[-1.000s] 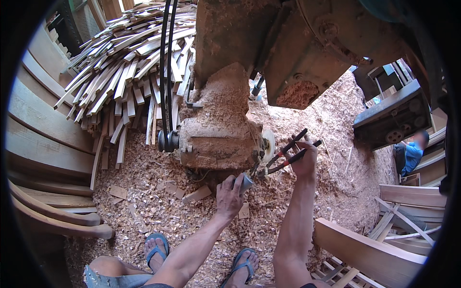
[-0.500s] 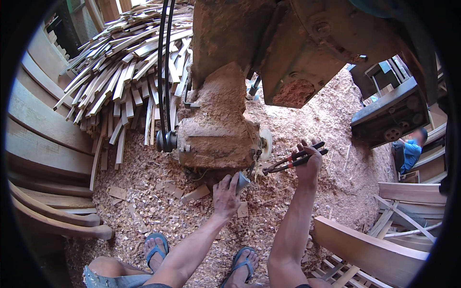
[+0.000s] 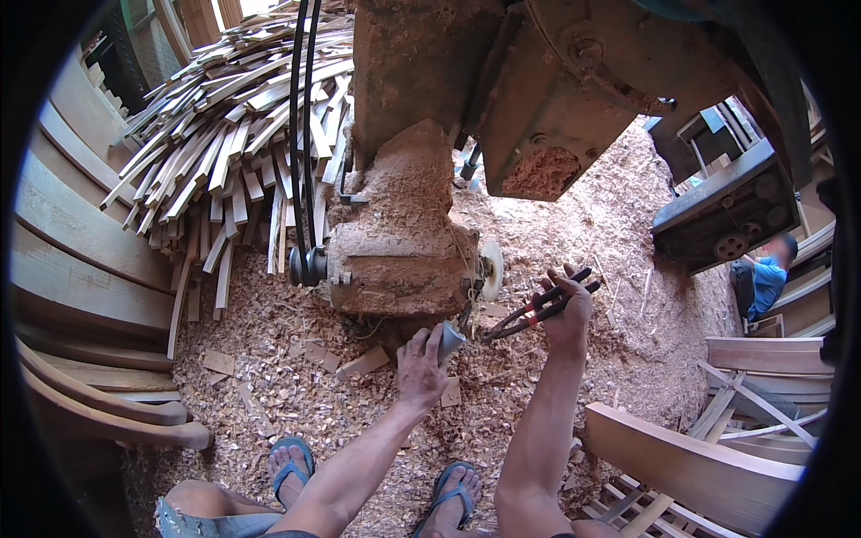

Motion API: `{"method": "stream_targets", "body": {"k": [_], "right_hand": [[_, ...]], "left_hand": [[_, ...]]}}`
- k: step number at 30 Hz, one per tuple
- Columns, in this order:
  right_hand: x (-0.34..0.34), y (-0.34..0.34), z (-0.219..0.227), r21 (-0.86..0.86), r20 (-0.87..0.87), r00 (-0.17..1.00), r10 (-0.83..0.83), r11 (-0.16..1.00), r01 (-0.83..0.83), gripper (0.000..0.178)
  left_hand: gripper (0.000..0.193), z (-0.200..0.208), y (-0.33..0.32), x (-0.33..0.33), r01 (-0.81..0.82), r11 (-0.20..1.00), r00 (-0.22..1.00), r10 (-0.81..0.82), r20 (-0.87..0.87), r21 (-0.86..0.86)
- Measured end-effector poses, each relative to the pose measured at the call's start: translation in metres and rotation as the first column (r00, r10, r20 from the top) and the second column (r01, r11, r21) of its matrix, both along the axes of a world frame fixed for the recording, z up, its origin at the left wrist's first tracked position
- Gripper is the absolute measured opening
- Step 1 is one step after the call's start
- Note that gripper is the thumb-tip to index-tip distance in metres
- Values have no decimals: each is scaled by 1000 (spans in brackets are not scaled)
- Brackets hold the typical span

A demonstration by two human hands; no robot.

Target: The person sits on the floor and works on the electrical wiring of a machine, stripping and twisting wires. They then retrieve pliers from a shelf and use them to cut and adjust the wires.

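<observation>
Below a dust-covered electric motor (image 3: 395, 278), my left hand (image 3: 421, 369) grips a grey, cup-shaped piece (image 3: 452, 338) with its fingers and thumb. My right hand (image 3: 567, 314) is closed around the dark, partly red handles of a pair of pliers (image 3: 529, 311). Their jaws point left, just right of the grey piece and close to thin wires (image 3: 466, 314) hanging at the motor's right end. Whether the jaws touch a wire I cannot make out. A white disc (image 3: 491, 271) sits on the motor's right end, and a belt pulley (image 3: 308, 266) on its left.
Over the motor hangs a large machine body (image 3: 538, 99), with black belts (image 3: 300, 125) rising at the left. Wood strips (image 3: 233, 134) are heaped behind. Curved boards flank both sides, one board (image 3: 691, 453) near my right arm. Shavings cover the floor. A person in blue (image 3: 769, 285) sits far right.
My right hand has shifted slightly left and down, bringing the pliers' jaws lower and nearer the grey piece. My left hand stays almost in place. The view has tilted a little.
</observation>
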State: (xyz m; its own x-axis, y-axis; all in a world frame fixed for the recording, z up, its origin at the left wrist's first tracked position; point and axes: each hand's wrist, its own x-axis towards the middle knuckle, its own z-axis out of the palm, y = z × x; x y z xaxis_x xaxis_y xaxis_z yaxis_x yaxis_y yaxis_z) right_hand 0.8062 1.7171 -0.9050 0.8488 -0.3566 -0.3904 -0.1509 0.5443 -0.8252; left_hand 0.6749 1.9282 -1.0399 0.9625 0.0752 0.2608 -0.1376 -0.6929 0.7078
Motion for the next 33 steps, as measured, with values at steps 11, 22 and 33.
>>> {"method": "stream_targets", "body": {"k": [11, 22, 33], "right_hand": [[-4, 13, 4, 51, 18, 1000, 3, 999, -4, 57], [7, 12, -4, 13, -80, 996, -37, 999, 38, 44], [18, 14, -13, 6, -96, 995, -24, 1000, 25, 22]], "left_hand": [[86, 6, -12, 5, -45, 999, 999, 45, 8, -19], [84, 5, -11, 4, -50, 999, 996, 49, 78, 15], [86, 0, -8, 5, -34, 999, 993, 31, 110, 27]]}}
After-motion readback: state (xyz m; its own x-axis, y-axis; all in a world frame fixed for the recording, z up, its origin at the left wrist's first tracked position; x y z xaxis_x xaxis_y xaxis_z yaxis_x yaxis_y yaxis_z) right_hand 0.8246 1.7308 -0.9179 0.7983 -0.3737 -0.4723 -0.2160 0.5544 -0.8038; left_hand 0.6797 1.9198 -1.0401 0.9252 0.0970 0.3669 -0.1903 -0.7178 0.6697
